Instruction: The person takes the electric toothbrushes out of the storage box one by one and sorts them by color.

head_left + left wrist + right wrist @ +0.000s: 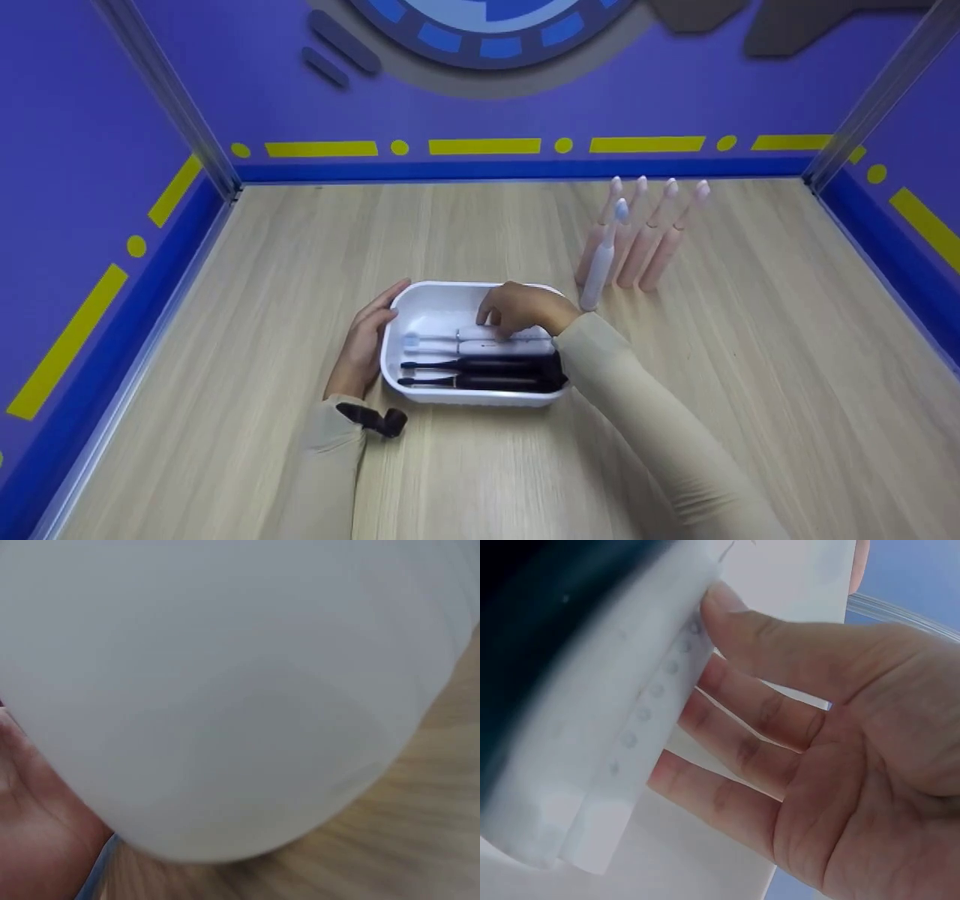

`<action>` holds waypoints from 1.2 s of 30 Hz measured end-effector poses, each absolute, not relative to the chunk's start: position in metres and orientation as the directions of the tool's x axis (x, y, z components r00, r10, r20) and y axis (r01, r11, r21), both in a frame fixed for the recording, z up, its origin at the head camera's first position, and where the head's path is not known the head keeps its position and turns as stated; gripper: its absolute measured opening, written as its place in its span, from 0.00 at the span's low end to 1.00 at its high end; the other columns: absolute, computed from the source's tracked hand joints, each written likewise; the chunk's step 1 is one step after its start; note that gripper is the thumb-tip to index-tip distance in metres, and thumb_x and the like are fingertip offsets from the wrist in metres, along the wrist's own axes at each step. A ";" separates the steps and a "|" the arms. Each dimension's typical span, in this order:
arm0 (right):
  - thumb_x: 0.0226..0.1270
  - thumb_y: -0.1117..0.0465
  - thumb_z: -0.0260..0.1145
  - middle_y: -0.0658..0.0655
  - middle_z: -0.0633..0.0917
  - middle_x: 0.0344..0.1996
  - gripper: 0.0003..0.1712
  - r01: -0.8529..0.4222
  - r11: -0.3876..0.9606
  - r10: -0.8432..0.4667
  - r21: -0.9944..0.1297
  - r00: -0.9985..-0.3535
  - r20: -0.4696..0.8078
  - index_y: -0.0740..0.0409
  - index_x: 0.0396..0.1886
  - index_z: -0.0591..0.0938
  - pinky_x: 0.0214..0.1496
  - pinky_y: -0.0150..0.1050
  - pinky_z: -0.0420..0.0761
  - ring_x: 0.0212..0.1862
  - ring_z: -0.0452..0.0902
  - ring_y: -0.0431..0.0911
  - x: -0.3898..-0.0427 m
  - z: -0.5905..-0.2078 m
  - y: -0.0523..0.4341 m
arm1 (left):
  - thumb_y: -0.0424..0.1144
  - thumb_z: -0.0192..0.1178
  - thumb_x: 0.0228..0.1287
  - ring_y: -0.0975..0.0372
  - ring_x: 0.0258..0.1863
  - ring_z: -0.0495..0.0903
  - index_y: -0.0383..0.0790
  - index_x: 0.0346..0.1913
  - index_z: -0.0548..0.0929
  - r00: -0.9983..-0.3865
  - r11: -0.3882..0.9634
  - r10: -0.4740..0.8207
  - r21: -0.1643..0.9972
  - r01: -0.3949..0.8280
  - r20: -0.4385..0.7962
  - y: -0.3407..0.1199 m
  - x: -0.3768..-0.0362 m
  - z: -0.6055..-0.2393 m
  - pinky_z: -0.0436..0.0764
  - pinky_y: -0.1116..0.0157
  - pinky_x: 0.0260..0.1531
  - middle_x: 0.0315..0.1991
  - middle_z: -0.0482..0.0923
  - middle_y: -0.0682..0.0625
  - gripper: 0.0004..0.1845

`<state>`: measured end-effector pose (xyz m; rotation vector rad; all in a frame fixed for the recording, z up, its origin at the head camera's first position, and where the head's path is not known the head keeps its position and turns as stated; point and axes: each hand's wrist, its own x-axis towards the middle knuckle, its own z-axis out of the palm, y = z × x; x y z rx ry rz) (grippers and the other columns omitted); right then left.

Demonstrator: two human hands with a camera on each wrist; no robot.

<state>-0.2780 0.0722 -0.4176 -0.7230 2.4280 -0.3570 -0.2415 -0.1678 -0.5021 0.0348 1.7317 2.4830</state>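
Purple-walled booth, pale wood surface (225, 465): white tray (420, 300) holding two white toothbrushes (469, 346) and two black ones (480, 373), five more standing upright beyond it. Right hand (517, 307) curls its fingers onto a white toothbrush, probably light, rigid and smooth, best gripped mid-handle; left hand (364, 345) lies flat, fingers straight, against the tray's end. Both wrist views are blurred; the brushes' butt ends are hidden under the right sleeve.

No text, label, brand or number can be read on anything here.
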 end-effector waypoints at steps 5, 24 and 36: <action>0.53 0.72 0.67 0.60 0.86 0.47 0.23 -0.405 0.819 -0.564 -0.405 -0.694 -0.447 0.56 0.50 0.85 0.54 0.44 0.80 0.51 0.81 0.48 -0.280 -0.421 0.073 | 0.26 0.39 0.64 0.58 0.73 0.57 0.29 0.69 0.64 -0.994 -0.336 0.101 0.939 -0.078 -0.046 -0.168 -0.241 -0.502 0.53 0.60 0.74 0.73 0.60 0.42 0.29; 0.53 0.73 0.68 0.59 0.87 0.44 0.21 -0.457 0.796 -0.598 -0.396 -0.694 -0.402 0.55 0.48 0.86 0.51 0.42 0.81 0.45 0.81 0.46 -0.281 -0.425 0.074 | 0.25 0.38 0.64 0.56 0.73 0.56 0.27 0.70 0.62 -0.993 -0.326 0.109 0.943 -0.070 -0.036 -0.168 -0.243 -0.502 0.54 0.59 0.73 0.73 0.58 0.40 0.29; 0.53 0.73 0.65 0.59 0.87 0.46 0.23 -0.527 0.764 -0.643 -0.372 -0.666 -0.378 0.56 0.51 0.85 0.53 0.43 0.80 0.51 0.81 0.48 -0.279 -0.423 0.075 | 0.27 0.39 0.64 0.59 0.70 0.61 0.30 0.69 0.64 -0.994 -0.300 0.101 0.951 -0.070 -0.041 -0.169 -0.243 -0.504 0.63 0.67 0.68 0.72 0.61 0.42 0.28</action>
